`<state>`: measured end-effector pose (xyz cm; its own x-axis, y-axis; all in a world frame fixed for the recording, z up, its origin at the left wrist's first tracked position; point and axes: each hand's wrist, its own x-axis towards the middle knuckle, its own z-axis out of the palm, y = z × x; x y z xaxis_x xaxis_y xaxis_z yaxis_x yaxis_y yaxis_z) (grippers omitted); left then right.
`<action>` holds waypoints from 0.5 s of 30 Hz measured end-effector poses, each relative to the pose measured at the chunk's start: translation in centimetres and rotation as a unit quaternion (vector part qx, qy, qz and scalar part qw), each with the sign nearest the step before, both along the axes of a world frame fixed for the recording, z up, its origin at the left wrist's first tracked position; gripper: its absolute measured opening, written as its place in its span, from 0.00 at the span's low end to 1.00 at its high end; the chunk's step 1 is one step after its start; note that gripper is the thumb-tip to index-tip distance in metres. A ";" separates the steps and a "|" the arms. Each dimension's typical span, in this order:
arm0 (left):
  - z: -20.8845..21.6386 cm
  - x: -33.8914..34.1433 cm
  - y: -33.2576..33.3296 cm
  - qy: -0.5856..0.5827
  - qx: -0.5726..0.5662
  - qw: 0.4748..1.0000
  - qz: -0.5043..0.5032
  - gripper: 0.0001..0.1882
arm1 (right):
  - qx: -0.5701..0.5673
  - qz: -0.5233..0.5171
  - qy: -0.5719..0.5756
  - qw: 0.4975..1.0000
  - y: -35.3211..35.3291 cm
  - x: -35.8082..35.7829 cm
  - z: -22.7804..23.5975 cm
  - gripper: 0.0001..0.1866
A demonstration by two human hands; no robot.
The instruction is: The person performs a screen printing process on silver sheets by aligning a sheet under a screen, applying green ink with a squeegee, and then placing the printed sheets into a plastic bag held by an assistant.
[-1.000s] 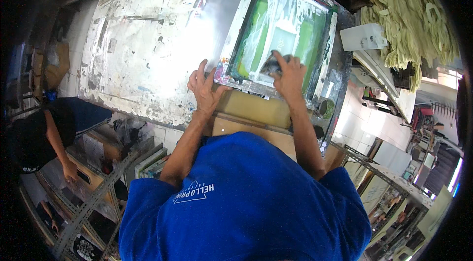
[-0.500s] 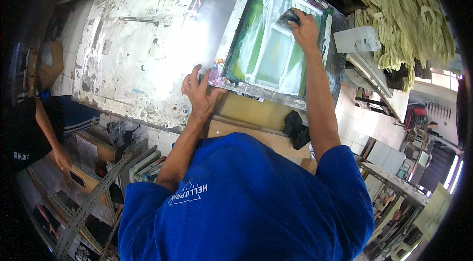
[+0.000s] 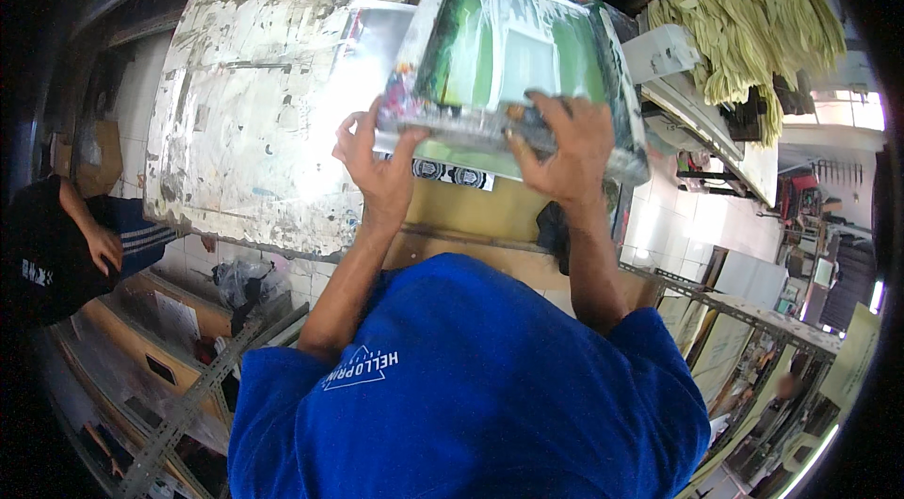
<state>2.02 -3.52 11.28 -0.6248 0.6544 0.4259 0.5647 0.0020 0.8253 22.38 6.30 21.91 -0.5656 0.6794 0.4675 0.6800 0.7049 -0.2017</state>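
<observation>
A screen-printing frame with green mesh and streaks of white ink is tilted, its near edge raised off the yellowish board. My left hand is closed around its near left corner. My right hand grips the near edge right of the middle, slightly blurred. A small dark scraper shows by its fingers, partly hidden; I cannot tell whether the hand still holds it. Below the raised edge, a white sheet with round black prints shows on the board.
A stained white worktable spreads to the left, with a glossy sheet beside the frame. A translucent plastic container and a pile of pale yellow bags are at the right. A dark cloth lies nearby. Another person is at far left.
My right hand has come from the far part of the mesh to the frame's near edge. The frame's near side has risen, uncovering more of the printed sheet. The other person's arm has shifted.
</observation>
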 end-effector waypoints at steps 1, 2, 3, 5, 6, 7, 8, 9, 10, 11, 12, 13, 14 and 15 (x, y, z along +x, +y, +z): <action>1.3 0.0 1.1 -0.033 0.033 0.999 0.001 0.33 | 0.039 -0.006 0.006 0.999 1.3 0.0 0.7 0.25; 2.5 -0.3 2.2 -0.067 0.065 0.996 -0.001 0.33 | 0.073 -0.007 0.043 0.996 3.0 0.1 0.9 0.23; 3.7 -0.9 3.1 -0.100 0.106 0.989 -0.032 0.32 | 0.101 0.005 0.038 0.994 4.2 -0.3 2.8 0.20; 5.8 -2.3 4.1 -0.097 0.146 0.981 -0.077 0.30 | 0.117 0.030 0.061 0.991 7.2 -1.1 5.6 0.18; 7.6 -2.4 4.2 -0.082 0.153 0.982 -0.069 0.23 | 0.091 -0.002 0.063 0.994 8.5 -1.3 6.6 0.20; 8.3 -2.6 4.2 -0.076 0.145 0.984 -0.067 0.19 | 0.075 -0.016 0.059 0.995 9.6 -1.3 7.8 0.20; 8.9 -3.1 3.8 -0.071 0.138 0.986 -0.065 0.15 | 0.060 -0.030 0.056 0.996 10.3 -1.2 9.3 0.21; 9.2 -3.4 3.1 -0.110 0.178 0.974 -0.092 0.09 | 0.022 -0.037 0.076 0.996 10.4 -2.0 10.9 0.19; 10.8 -3.2 2.0 -0.101 0.177 0.974 -0.103 0.10 | -0.018 -0.046 0.096 0.994 10.4 -3.0 12.4 0.18; 12.3 -3.2 1.0 -0.082 0.210 0.964 -0.141 0.10 | -0.057 -0.053 0.114 0.990 10.4 -3.7 13.3 0.16; 14.8 -2.5 -0.2 -0.065 0.217 0.956 -0.184 0.08 | -0.048 -0.031 0.120 0.991 10.9 -3.7 13.5 0.15; 17.0 -1.9 -1.4 -0.046 0.211 0.950 -0.226 0.06 | -0.037 -0.011 0.124 0.992 11.9 -3.5 13.4 0.15; 18.9 -2.0 -2.8 -0.035 0.218 0.933 -0.284 0.08 | -0.027 0.012 0.129 0.991 12.5 -3.3 13.5 0.14; 20.3 -1.7 -4.1 -0.033 0.226 0.924 -0.306 0.12 | 0.009 0.006 0.115 0.993 12.7 -3.5 13.5 0.14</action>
